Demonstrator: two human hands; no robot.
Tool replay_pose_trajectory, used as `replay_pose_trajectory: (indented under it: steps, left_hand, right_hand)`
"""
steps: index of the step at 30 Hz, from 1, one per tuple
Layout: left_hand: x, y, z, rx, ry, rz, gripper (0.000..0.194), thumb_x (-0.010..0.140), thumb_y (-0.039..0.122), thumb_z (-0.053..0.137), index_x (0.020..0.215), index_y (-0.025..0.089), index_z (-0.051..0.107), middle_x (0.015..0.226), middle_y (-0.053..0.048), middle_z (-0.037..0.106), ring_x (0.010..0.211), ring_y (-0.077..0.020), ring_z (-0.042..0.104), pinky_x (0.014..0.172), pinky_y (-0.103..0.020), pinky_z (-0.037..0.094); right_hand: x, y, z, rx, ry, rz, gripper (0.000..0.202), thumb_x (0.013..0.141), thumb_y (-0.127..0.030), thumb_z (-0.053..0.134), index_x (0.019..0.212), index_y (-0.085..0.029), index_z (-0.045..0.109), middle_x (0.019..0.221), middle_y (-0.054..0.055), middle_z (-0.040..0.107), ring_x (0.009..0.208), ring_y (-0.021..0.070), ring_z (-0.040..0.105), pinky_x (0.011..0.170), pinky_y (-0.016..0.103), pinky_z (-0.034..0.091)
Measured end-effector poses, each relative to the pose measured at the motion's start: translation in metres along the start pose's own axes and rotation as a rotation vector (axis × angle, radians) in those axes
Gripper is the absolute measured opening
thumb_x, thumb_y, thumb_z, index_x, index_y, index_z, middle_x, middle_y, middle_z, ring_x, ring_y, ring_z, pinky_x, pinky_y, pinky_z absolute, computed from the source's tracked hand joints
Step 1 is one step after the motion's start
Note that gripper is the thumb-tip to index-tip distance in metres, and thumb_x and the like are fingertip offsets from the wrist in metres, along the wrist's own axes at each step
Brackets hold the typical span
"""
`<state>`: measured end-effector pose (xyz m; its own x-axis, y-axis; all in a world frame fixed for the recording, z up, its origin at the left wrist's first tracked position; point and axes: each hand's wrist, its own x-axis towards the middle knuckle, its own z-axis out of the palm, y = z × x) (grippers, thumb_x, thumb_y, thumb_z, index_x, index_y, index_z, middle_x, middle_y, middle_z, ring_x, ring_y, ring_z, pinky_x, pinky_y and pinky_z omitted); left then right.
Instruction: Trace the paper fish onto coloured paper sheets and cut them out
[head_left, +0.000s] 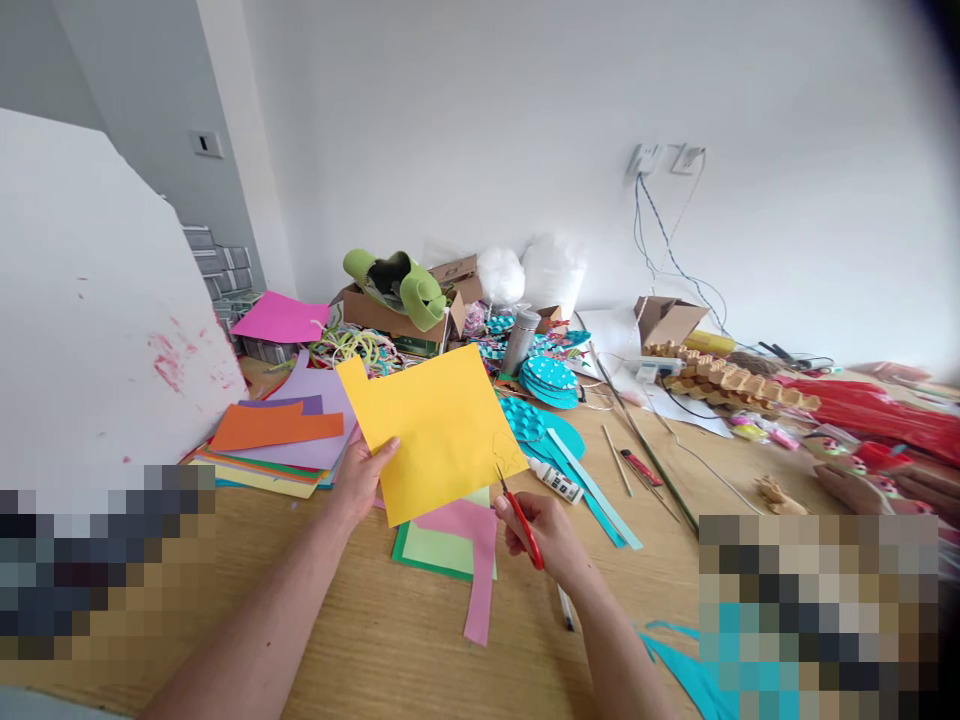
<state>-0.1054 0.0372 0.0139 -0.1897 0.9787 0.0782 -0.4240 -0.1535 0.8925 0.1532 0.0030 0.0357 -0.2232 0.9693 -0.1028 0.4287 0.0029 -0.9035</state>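
A yellow sheet is held up over the table, its left edge pinched by my left hand, thumb on top. Near the sheet's lower right corner a small shape is drawn in thin lines. My right hand grips red-handled scissors, whose tips meet the sheet's edge area beside the drawn shape. Whether the blades are apart is too small to tell. Below the sheet lie a pink paper strip and a light green sheet on a darker green one.
Coloured papers are stacked at the left, near a large white board. A glue bottle, turquoise strips and a long stick lie right. Another person's hand is at far right.
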Motion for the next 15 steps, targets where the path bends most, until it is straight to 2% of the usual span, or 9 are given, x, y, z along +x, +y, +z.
replay_pose_trajectory:
  steps: [7,11,15]
  left_hand:
    - [0.0003,-0.0011,-0.0010,-0.001,0.002,-0.008,0.052,0.061,0.040,0.082,0.103,0.013,0.067,0.109,-0.015,0.068,0.099,-0.0317,0.064,0.085,-0.042,0.050]
    - [-0.0008,-0.0011,-0.0010,0.006,-0.017,-0.007,0.052,0.063,0.039,0.080,0.106,0.014,0.066,0.110,-0.015,0.067,0.101,-0.0322,0.063,0.083,-0.042,0.051]
    - [-0.0009,-0.0014,-0.0011,0.006,-0.033,-0.014,0.052,0.063,0.039,0.080,0.106,0.014,0.065,0.111,-0.015,0.067,0.102,-0.0320,0.063,0.084,-0.042,0.051]
  right_hand:
    - [-0.0004,-0.0036,0.0014,0.070,0.034,0.087,0.046,0.067,-0.058,0.067,0.054,-0.020,0.044,0.038,-0.004,0.049,0.032,0.0099,0.046,0.033,0.020,0.033]
    - [0.0000,-0.0031,0.0018,0.098,0.050,0.145,0.045,0.065,-0.060,0.068,0.057,-0.019,0.049,0.037,-0.004,0.050,0.030,0.0105,0.046,0.030,0.020,0.032]
    - [0.0012,-0.0020,0.0023,0.092,0.023,0.108,0.046,0.066,-0.059,0.067,0.056,-0.018,0.048,0.040,-0.002,0.054,0.032,0.0102,0.049,0.031,0.019,0.032]
